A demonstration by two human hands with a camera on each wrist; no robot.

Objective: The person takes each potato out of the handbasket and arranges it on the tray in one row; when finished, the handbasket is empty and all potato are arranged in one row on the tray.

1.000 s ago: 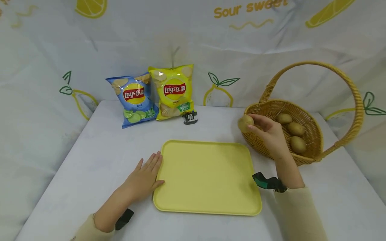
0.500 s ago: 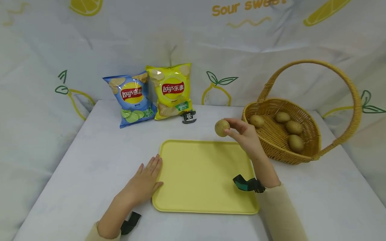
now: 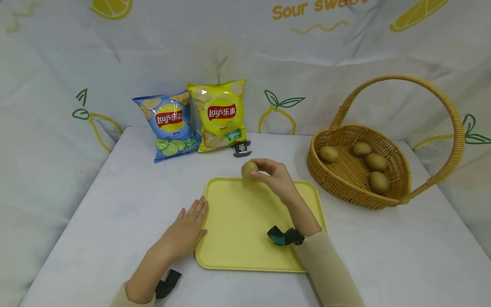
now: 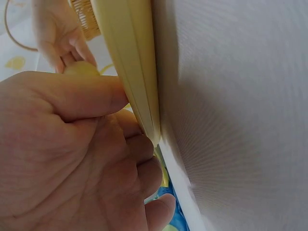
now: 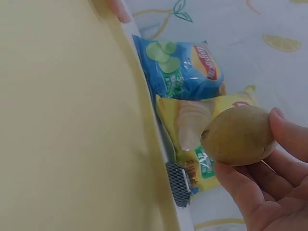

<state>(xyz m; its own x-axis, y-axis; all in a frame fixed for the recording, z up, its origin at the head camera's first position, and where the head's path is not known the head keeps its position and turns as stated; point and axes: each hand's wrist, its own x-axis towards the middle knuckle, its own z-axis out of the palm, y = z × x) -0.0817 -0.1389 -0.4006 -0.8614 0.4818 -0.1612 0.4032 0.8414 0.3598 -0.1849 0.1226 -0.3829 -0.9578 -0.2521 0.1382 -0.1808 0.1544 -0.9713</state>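
While the left hand [image 3: 185, 232] rested, fingers extended and gripping nothing, against the left edge of the yellow tray [image 3: 234, 234], a potato [image 3: 249, 170] hung near the tray's far edge, pinched by the right hand [image 3: 278, 181]; probably firm, light and smooth, it likely called for fingers around its wider middle.

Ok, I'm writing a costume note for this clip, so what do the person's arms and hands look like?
The left sleeve and right sleeve are long and pale beige. The left wrist piece and right wrist piece are black, the right with a green patch. Left grip and right grip show no gloves.
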